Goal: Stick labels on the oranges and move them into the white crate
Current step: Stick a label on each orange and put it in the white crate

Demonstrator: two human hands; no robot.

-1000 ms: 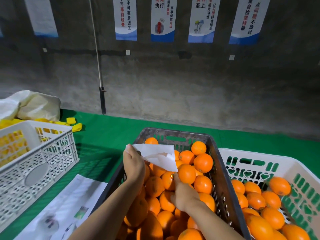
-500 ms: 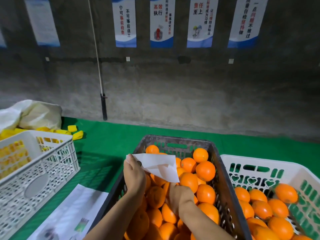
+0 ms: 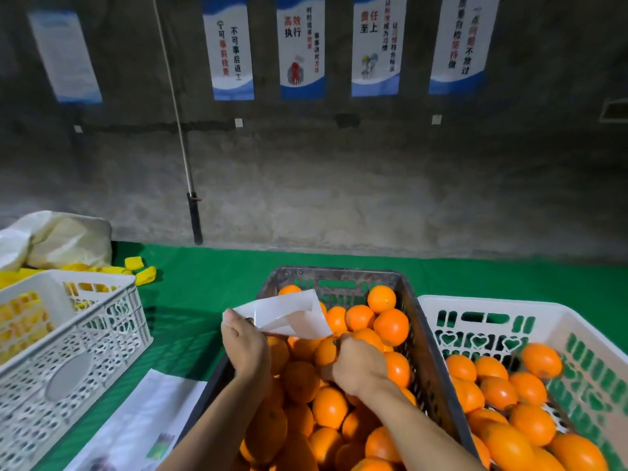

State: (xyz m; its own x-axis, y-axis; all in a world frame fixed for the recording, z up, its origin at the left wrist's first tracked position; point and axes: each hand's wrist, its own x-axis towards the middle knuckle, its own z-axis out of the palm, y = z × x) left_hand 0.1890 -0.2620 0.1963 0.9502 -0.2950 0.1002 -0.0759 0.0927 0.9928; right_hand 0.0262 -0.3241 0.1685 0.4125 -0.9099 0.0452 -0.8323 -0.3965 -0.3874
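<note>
Over dark crate [image 3: 339, 274] | left hand [image 3: 245, 346] grip pinches label sheet [image 3: 289, 314] | right hand [image 3: 360, 367] curled, grip contents unclear

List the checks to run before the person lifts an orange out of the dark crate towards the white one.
1. Label sheet in hand: the left hand pinches the white paper label sheet at its corner. Ok.
2. Fruit secured: the right hand curls its fingers round one round orange in the dark grey plastic crate. Ok.
3. Label stuck on that orange: hidden by the fingers. Cannot tell.
4. Labels left on the sheet: none can be made out. Cannot tell.
5. Room in the white plastic crate on the right: bare wall shows above its oranges. Ok.
</note>
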